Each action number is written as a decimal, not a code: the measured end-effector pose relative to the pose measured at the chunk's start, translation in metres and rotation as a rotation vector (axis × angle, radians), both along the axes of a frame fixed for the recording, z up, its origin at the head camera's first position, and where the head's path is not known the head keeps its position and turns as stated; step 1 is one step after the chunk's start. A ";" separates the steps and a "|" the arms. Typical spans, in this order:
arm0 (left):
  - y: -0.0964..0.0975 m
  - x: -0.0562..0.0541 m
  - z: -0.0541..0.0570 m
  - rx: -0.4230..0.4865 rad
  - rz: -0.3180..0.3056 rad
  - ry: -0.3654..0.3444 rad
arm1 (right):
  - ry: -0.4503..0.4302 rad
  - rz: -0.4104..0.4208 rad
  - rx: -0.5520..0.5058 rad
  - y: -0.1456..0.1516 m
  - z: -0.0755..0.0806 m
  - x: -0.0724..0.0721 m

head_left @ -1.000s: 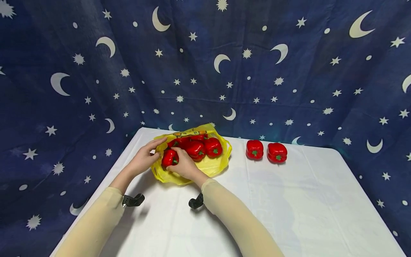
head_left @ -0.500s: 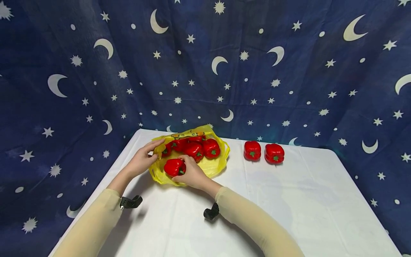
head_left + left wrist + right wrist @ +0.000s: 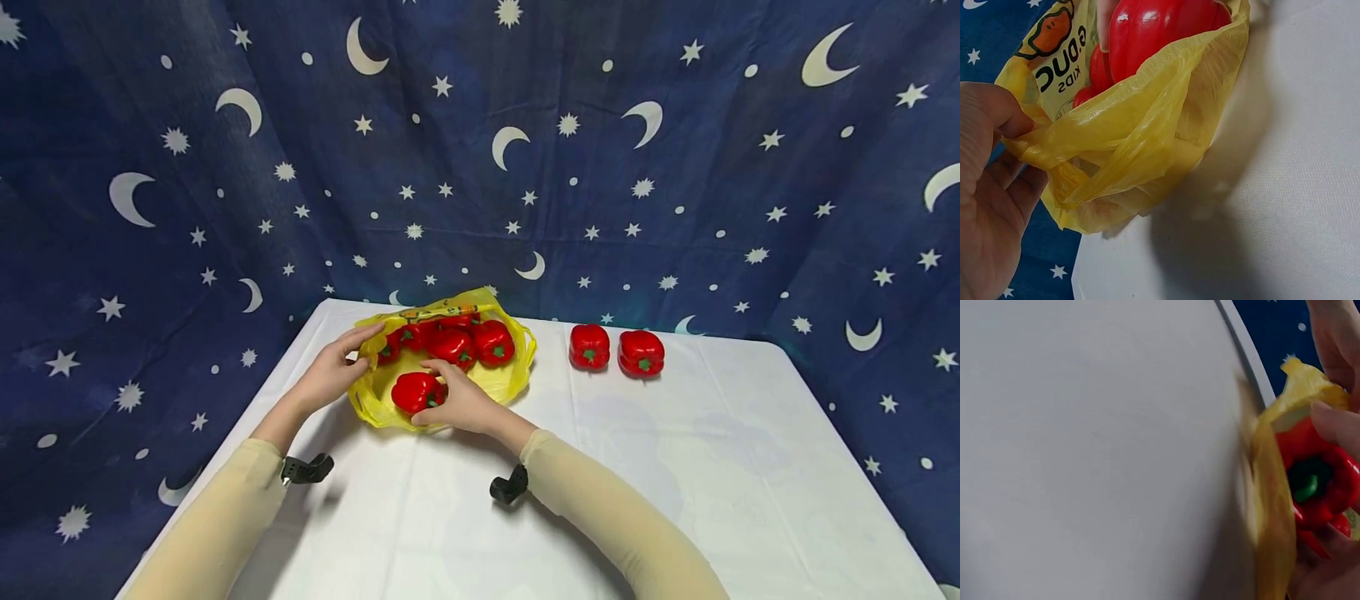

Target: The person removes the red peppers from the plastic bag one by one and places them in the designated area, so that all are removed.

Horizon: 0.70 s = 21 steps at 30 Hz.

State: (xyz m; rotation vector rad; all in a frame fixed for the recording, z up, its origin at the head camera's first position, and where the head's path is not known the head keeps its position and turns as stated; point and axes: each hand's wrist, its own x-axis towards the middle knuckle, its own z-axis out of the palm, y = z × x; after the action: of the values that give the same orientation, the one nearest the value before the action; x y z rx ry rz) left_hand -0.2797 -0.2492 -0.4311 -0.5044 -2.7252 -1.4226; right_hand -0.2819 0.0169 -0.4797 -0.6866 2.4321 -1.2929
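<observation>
A yellow plastic bag (image 3: 495, 386) lies with its mouth spread on the white table. My left hand (image 3: 335, 373) pinches its left rim; in the left wrist view thumb and fingers hold the gathered yellow film (image 3: 1110, 140). At the front of the bag's mouth, my right hand (image 3: 471, 406) grips a red bell pepper (image 3: 414, 392) between thumb and fingers. Its green stem (image 3: 1307, 489) shows in the right wrist view. Several more red bell peppers (image 3: 452, 347) sit deeper inside the bag, towards its back.
Two red bell peppers, one on the left (image 3: 589, 348) and one on the right (image 3: 641, 355), stand side by side on the white tablecloth (image 3: 712, 467) right of the bag. A dark blue curtain (image 3: 450, 150) with moons and stars hangs behind the table.
My right hand has drawn the bell pepper from the bag's left side towards its front and a little right. The left hand keeps its hold on the rim.
</observation>
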 end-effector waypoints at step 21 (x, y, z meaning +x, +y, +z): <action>0.002 0.001 0.003 -0.008 -0.002 0.010 | -0.036 0.069 -0.063 0.000 0.002 -0.009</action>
State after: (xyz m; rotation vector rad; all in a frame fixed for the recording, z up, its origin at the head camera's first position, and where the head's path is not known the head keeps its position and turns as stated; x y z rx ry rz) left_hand -0.2787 -0.2468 -0.4282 -0.5130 -2.7245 -1.4065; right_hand -0.2910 0.0172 -0.4776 -0.7504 2.3274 -1.3483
